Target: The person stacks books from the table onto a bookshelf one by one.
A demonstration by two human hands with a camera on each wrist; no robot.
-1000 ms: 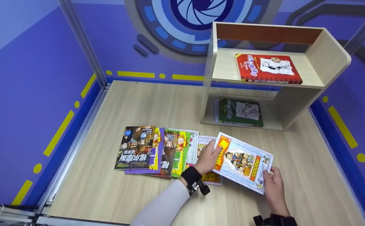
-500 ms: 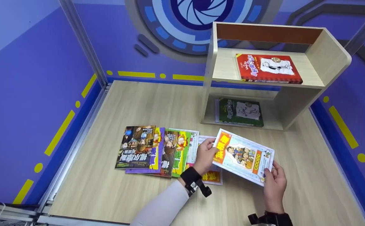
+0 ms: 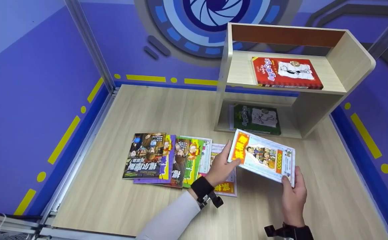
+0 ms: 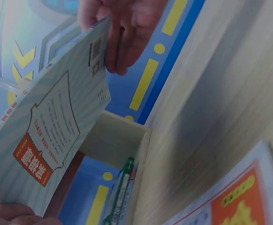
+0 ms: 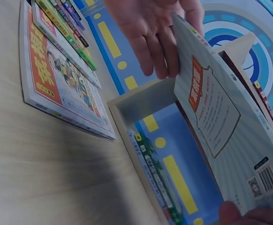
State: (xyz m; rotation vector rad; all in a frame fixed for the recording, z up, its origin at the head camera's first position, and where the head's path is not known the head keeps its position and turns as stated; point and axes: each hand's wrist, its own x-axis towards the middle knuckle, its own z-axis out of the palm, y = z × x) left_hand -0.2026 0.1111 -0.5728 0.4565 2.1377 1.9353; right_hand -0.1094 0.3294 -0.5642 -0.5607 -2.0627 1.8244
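Note:
Between both hands a light-blue comic book (image 3: 264, 156) is held tilted above the table, its illustrated cover toward the head camera. My left hand (image 3: 221, 166) pinches its left end, thumb on the cover. At the opposite end my right hand (image 3: 294, 196) grips the lower right corner, thumb on top. Both wrist views show the pale back cover (image 4: 56, 122), with fingers behind it. Below and left of the left hand lies a similar comic book (image 3: 226, 188), partly covered by that hand and by a row of overlapping books (image 3: 147, 156).
A two-tier wooden bookshelf (image 3: 320, 116) stands at the back right. One red book (image 3: 287, 73) lies on its upper shelf; a green book (image 3: 257, 118) lies on top of others on the lower. Purple walls (image 3: 40, 100) border the table (image 3: 153, 110).
Both hands have raised the comic book slightly and moved it toward the bookshelf, tilting it more. The books on the table and shelf stay where they were.

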